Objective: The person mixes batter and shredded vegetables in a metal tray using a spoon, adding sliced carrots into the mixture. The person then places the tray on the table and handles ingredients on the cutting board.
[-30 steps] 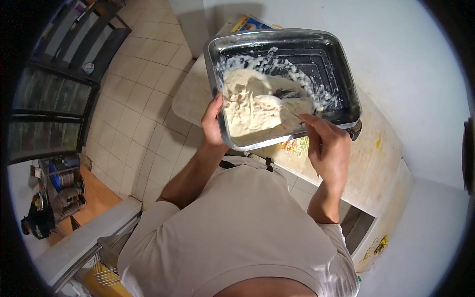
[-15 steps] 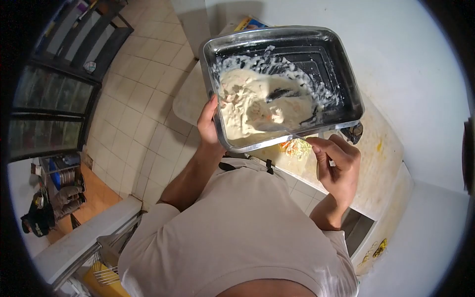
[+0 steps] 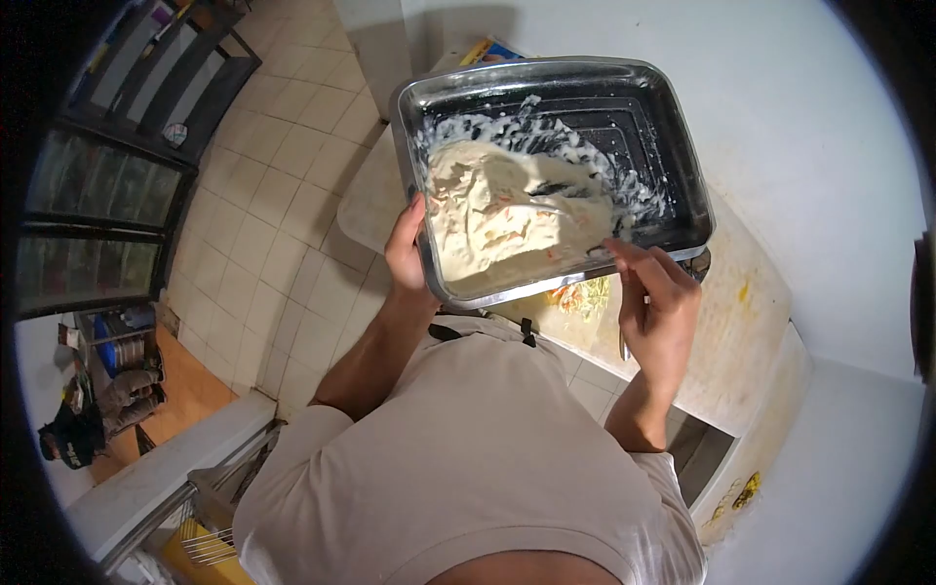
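A deep metal pan [image 3: 673, 136] is held up in front of my chest, tilted so that its inside shows. My left hand [image 3: 407, 249] is closed on its left wall, with the thumb over the rim. A thick cream-coloured mixture [image 3: 478, 229] with small orange bits lies in the pan's near left part, and white smears cover the bottom around it. My right hand [image 3: 661, 302] is closed round a metal spoon [image 3: 534, 207] over the near right rim. The spoon's front end sits in the mixture, so its shape is partly hidden.
Beneath the pan stands a pale counter [image 3: 746, 312], with shredded orange and pale-green vegetables [image 3: 585, 296] on it. A white wall [image 3: 799, 127] rises at the right. Tiled floor [image 3: 283, 195] and dark shelves [image 3: 146, 107] lie to the left. Another person [image 3: 78, 429] is at the far lower left.
My right hand has moved slightly up over the rim, and the spoon has shifted farther into the mixture. The mixture's surface has changed shape. My left hand keeps its hold on the pan.
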Available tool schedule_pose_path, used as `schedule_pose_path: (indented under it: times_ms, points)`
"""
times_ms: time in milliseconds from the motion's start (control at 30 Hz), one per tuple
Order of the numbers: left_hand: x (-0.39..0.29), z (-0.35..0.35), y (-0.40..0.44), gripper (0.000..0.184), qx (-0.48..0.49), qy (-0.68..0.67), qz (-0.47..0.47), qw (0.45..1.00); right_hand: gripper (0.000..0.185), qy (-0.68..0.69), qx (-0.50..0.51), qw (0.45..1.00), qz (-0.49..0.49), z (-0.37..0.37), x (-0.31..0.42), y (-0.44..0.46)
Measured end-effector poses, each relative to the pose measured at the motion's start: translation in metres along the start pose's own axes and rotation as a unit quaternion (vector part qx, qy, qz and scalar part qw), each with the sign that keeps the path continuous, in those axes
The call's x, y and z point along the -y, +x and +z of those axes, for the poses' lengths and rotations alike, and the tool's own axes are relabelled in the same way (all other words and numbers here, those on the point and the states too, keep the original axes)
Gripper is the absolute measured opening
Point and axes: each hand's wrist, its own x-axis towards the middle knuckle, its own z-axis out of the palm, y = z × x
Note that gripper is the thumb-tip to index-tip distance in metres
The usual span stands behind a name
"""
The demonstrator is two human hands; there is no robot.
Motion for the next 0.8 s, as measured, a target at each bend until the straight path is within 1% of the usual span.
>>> schedule_pose_path:
  times_ms: [33, 67, 133, 167, 233, 333, 367, 433, 533, 567, 633, 733, 767, 800]
  points:
    - [-0.001, 0.001, 0.0, 0.058, 0.005, 0.005, -0.003, 1.0, 0.025, -0.036, 0.013, 0.999, 0.02, -0.002, 0.002, 0.002]
    - [-0.002, 0.002, 0.0, 0.058, 0.009, 0.01, -0.005, 1.0, 0.026, -0.028, 0.017, 0.999, 0.002, 0.0, 0.0, 0.003]
    - [-0.002, 0.005, -0.001, 0.059, 0.014, -0.029, -0.019, 0.999, 0.027, -0.01, 0.024, 0.999, -0.035, 0.005, -0.002, 0.003]
    - [-0.003, 0.007, 0.0, 0.059, 0.016, -0.049, -0.025, 0.998, 0.027, -0.004, 0.04, 0.999, -0.029, 0.004, 0.002, 0.004]
    - [-0.003, 0.005, 0.001, 0.059, 0.005, -0.031, -0.021, 0.999, 0.027, 0.011, 0.071, 0.997, -0.017, 0.0, 0.016, 0.003]
    - [-0.003, 0.006, 0.0, 0.06, -0.024, -0.002, -0.022, 0.999, 0.028, 0.026, 0.073, 0.996, -0.034, 0.0, 0.014, 0.0]
    - [-0.003, 0.007, -0.001, 0.06, -0.035, 0.008, -0.023, 0.999, 0.028, 0.009, 0.073, 0.997, -0.032, 0.001, 0.014, -0.001]
    - [-0.002, 0.007, -0.001, 0.059, -0.012, 0.0, -0.022, 1.0, 0.028, -0.025, 0.071, 0.997, -0.03, 0.003, 0.015, -0.001]
    - [-0.007, 0.006, 0.0, 0.058, 0.014, 0.001, -0.02, 1.0, 0.027, 0.011, 0.056, 0.998, -0.029, 0.0, 0.015, 0.005]
    - [-0.008, 0.004, 0.001, 0.058, 0.02, 0.002, -0.02, 1.0, 0.026, 0.0, 0.054, 0.998, -0.029, -0.001, 0.014, 0.009]
    - [-0.008, 0.0, 0.002, 0.058, 0.02, -0.015, -0.018, 1.0, 0.024, -0.02, 0.049, 0.998, -0.029, -0.004, 0.011, 0.018]
    - [-0.01, -0.005, 0.002, 0.058, 0.004, -0.015, -0.02, 1.0, 0.021, -0.082, 0.044, 0.994, -0.06, -0.002, 0.006, 0.041]
    - [-0.01, -0.006, 0.001, 0.058, -0.002, -0.01, -0.022, 1.0, 0.022, -0.076, 0.032, 0.995, -0.059, 0.003, 0.007, 0.047]
    - [-0.011, -0.004, 0.001, 0.058, -0.003, -0.008, -0.028, 1.0, 0.023, -0.07, 0.049, 0.994, -0.066, 0.01, 0.007, 0.053]
